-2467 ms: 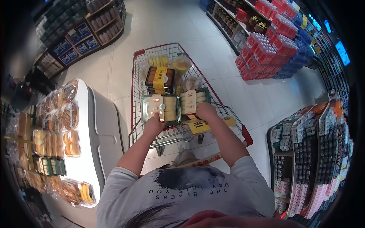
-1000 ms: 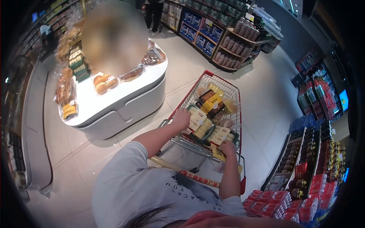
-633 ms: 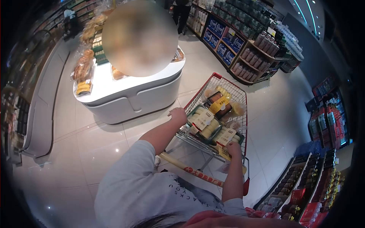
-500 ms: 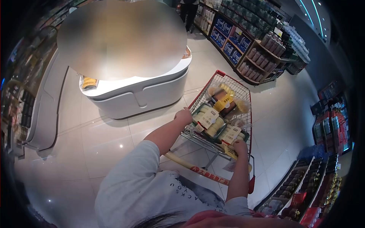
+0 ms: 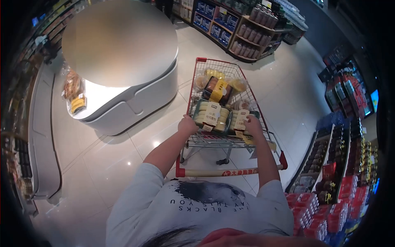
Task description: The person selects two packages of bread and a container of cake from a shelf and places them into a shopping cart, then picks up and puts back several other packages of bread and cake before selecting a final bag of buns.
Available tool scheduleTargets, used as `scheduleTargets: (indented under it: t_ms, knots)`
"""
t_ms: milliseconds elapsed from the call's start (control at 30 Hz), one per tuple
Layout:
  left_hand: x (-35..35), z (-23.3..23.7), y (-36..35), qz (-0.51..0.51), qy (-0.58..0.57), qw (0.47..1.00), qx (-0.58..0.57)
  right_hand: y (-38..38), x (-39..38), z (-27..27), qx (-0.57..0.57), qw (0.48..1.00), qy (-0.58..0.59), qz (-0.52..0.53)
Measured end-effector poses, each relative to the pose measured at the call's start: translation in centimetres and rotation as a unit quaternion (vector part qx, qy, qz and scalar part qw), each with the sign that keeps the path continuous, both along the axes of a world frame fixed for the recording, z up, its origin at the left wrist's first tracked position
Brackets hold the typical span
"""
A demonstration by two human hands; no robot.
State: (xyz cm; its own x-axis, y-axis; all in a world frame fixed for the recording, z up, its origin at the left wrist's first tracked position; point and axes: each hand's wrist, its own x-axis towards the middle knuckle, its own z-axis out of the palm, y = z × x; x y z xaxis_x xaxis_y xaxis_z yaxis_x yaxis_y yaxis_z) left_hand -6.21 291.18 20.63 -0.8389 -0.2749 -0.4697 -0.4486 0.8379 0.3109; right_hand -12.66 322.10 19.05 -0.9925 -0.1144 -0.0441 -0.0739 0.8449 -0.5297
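Note:
A metal shopping cart [image 5: 224, 145] with red corners stands in front of me. At its left rear corner, my left hand [image 5: 188, 124] is closed around the basket rim. My right hand [image 5: 254, 124] is closed at the edge of the right-hand bread pack [image 5: 238, 120], over its pale label; the fingertips are partly hidden. Beside that pack lies another labelled bread pack [image 5: 212, 116] with pale rolls under clear film. Farther forward in the basket are a dark tray of brown bread [image 5: 219, 88] with a yellow band and several clear bags of baked goods [image 5: 236, 85].
A white rounded display counter [image 5: 135, 109] stands at left front, its top mostly blurred, with bagged bread [image 5: 77, 101] at its end. Shelves of bottles [image 5: 251, 37] are ahead. Stacked red packs [image 5: 306, 212] and bottle shelves [image 5: 317, 156] line the right.
The view has turned, and the cart now sits straighter before me, with its handle closer to my body. Both hands keep their places at the cart and the bread pack.

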Motion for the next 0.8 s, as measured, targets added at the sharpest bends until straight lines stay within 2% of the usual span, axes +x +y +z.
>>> scheduleTargets:
  t_ms: [67,133,233,333,367,467,567,767,800]
  knots:
    - [1.1,-0.6,0.4,-0.004,0.019,1.000,-0.004,-1.7,0.7,0.7,-0.013,0.999,-0.050,0.000]
    - [2.3,0.2,0.6,0.001,0.010,1.000,0.016,-3.1,0.1,-1.9,-0.066,0.994,-0.086,-0.013]
    - [3.4,1.4,0.4,0.000,-0.002,0.999,0.033,-5.3,0.7,0.1,-0.107,0.964,-0.227,-0.089]
    - [5.4,1.2,0.9,0.001,-0.009,0.999,0.044,-3.8,0.7,2.0,-0.030,0.942,-0.333,-0.026]
    - [5.9,1.1,0.7,0.004,-0.011,0.999,0.047,-4.2,0.8,3.1,-0.020,0.935,-0.351,-0.047]
    - [8.0,1.2,-0.4,-0.020,0.062,0.996,0.065,-7.3,0.7,6.7,0.026,0.967,-0.253,0.020]
    - [10.0,0.1,-0.3,-0.015,0.090,0.992,0.090,-9.6,0.2,4.9,0.093,0.987,-0.105,0.078]
    - [14.5,-1.0,-2.3,0.013,0.152,0.961,0.232,-20.0,2.7,1.9,0.132,0.970,-0.123,0.161]
    - [15.3,-0.3,-3.3,0.004,0.143,0.950,0.279,-21.4,3.2,1.2,0.135,0.971,-0.132,0.148]
